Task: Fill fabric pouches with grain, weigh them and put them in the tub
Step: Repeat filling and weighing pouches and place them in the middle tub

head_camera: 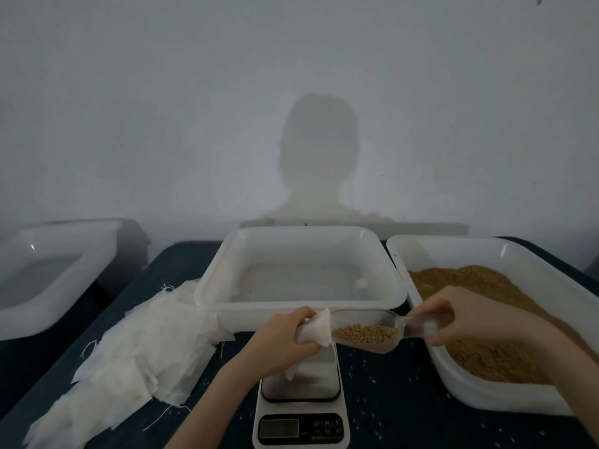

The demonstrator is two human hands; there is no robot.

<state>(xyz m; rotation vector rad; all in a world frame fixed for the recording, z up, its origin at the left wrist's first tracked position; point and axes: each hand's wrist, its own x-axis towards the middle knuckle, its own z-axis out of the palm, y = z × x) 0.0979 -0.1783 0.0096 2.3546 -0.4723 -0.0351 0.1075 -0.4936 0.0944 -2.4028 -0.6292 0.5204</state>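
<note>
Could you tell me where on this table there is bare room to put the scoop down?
Bare dark cloth lies between the scale and the grain tub, strewn with loose grains. Left of the scale, the pouch stack crowds the table; behind it stands the middle tub.

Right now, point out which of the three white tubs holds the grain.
The right tub, beside the right hand, is heaped with brown grain. The middle tub and left tub show none.
</note>
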